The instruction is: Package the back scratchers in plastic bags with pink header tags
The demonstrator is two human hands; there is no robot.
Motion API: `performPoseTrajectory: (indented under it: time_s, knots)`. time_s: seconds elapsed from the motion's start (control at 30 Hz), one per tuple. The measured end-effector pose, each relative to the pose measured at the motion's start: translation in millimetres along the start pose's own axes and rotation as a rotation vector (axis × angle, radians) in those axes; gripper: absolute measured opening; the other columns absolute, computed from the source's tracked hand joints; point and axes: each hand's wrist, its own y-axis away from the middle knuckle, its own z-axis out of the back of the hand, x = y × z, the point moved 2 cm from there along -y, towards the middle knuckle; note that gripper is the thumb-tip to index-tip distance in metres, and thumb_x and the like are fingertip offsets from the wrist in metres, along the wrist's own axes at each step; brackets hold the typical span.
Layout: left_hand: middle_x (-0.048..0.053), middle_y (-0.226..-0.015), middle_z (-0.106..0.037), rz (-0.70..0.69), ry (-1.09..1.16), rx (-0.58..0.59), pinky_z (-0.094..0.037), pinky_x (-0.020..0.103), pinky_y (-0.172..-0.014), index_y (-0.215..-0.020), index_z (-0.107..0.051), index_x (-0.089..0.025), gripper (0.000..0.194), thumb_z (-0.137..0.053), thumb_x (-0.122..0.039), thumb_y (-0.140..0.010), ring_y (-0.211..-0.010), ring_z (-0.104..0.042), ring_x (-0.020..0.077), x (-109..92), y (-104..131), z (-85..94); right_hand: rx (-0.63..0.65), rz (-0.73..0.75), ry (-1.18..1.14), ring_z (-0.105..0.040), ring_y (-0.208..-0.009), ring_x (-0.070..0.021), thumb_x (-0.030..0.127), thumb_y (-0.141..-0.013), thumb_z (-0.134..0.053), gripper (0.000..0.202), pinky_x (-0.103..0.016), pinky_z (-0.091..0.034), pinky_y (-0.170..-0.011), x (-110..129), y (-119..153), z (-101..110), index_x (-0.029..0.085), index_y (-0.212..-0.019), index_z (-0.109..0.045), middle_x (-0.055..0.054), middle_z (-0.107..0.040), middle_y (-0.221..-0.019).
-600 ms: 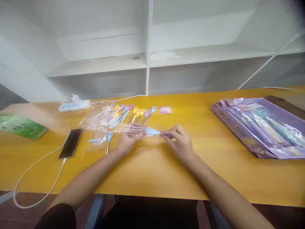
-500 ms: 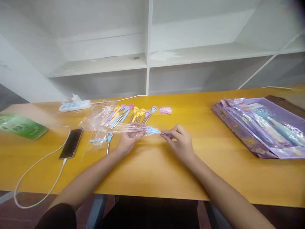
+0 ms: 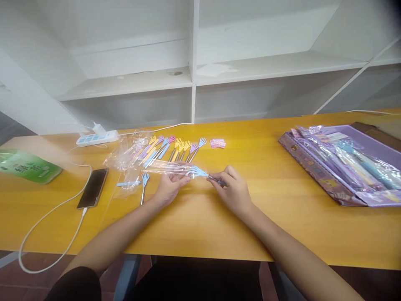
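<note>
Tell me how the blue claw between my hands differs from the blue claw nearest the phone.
The held claw has its prongs pointing left, while those of the loose claw point away from you. Your right hand grips the held claw's shaft; the loose claw lies on the table. Both have light blue, hand-shaped heads.

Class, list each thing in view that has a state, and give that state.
Phone: screen dark, cable plugged in
Green bottle: lying on its side
Purple box: open, holding wrapped items
Power strip: white plug inserted
Left hand: holding clear sleeve
Right hand: gripping blue claw
</note>
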Motion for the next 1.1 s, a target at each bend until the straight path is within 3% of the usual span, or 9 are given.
performPoseTrajectory:
  time_s: [0.13, 0.4, 0.57, 0.63, 0.7, 0.8, 0.87, 1.1]
  knots:
    - [0.01, -0.132, -0.075, 0.023, 0.032, 0.014, -0.052, 0.051, -0.112, -0.12, -0.07, -0.024, 0.055, -0.095, -0.027, -0.07, -0.125, -0.069, 0.0343, 3.2, 1.5, -2.2, 0.005, 0.002, 0.048, -0.053, -0.062, -0.0113, 0.026, -0.102, -0.066, 0.011, -0.025, -0.044, -0.056, 2.6, 1.3, -1.4, 0.02, -0.101, -0.075, 0.0, -0.052, -0.079]
    - [0.017, -0.129, -0.075, 0.143, 0.255, 0.051, -0.051, 0.05, -0.114, -0.126, -0.067, -0.015, 0.044, -0.071, -0.047, -0.095, -0.124, -0.07, 0.0296, 3.3, 3.8, -4.6, 0.028, 0.015, 0.1, -0.054, -0.064, -0.012, 0.026, -0.102, -0.066, 0.011, -0.025, -0.041, -0.055, 3.6, 4.2, -3.1, 0.021, -0.103, -0.076, -0.001, -0.053, -0.08]
    - [0.014, -0.135, -0.071, 0.075, 0.138, 0.164, -0.048, 0.05, -0.114, -0.119, -0.065, -0.021, 0.031, -0.066, -0.044, -0.099, -0.127, -0.067, 0.0284, 5.7, 5.0, -2.5, 0.023, 0.042, 0.071, -0.055, -0.065, -0.0121, 0.026, -0.101, -0.068, 0.01, -0.025, -0.044, -0.058, 5.5, 3.7, -2.7, 0.021, -0.103, -0.077, -0.001, -0.054, -0.079]
    - [0.012, -0.141, -0.067, 0.03, 0.003, 0.251, -0.047, 0.047, -0.114, -0.122, -0.063, -0.024, 0.032, -0.071, -0.041, -0.096, -0.131, -0.063, 0.0277, 3.0, 4.0, 1.7, 0.008, 0.048, 0.047, -0.055, -0.064, -0.0121, 0.025, -0.101, -0.068, 0.01, -0.025, -0.046, -0.059, 6.1, 2.6, -1.6, 0.021, -0.103, -0.077, -0.001, -0.054, -0.079]
    - [0.011, -0.145, -0.063, 0.015, -0.136, 0.326, -0.05, 0.043, -0.11, -0.131, -0.06, -0.027, 0.048, -0.08, -0.037, -0.089, -0.129, -0.063, 0.027, -1.9, 1.0, 8.5, -0.005, 0.048, 0.012, -0.055, -0.064, -0.0119, 0.024, -0.1, -0.07, 0.009, -0.025, -0.047, -0.059, 5.8, 1.3, -0.1, 0.021, -0.103, -0.077, -0.001, -0.054, -0.079]
    - [0.01, -0.142, -0.061, -0.007, -0.246, 0.349, -0.056, 0.037, -0.093, -0.139, -0.055, -0.029, 0.072, -0.091, -0.034, -0.076, -0.106, -0.066, 0.021, -10.2, -6.2, 21.1, -0.015, 0.045, -0.036, -0.056, -0.064, -0.0118, 0.023, -0.098, -0.071, 0.007, -0.025, -0.048, -0.059, 4.5, -0.6, 1.9, 0.02, -0.102, -0.076, -0.001, -0.054, -0.08]
    - [0.009, -0.135, -0.061, -0.02, -0.258, 0.327, -0.056, 0.033, -0.086, -0.138, -0.054, -0.03, 0.078, -0.094, -0.032, -0.071, -0.094, -0.065, 0.0166, -13.5, -10.5, 28.1, -0.018, 0.045, -0.048, -0.055, -0.064, -0.012, 0.023, -0.098, -0.072, 0.006, -0.026, -0.048, -0.059, 3.8, -1.4, 2.6, 0.02, -0.101, -0.077, -0.001, -0.054, -0.079]
    - [0.004, -0.112, -0.068, 0.016, -0.315, 0.223, -0.057, 0.031, -0.082, -0.12, -0.063, -0.026, 0.057, -0.093, -0.027, -0.071, -0.087, -0.069, 0.0166, -13.0, -10.9, 32.8, -0.022, 0.055, -0.036, -0.055, -0.063, -0.0126, 0.025, -0.1, -0.069, 0.009, -0.026, -0.047, -0.057, 6.1, -2.5, 3.3, 0.021, -0.099, -0.077, -0.001, -0.055, -0.078]
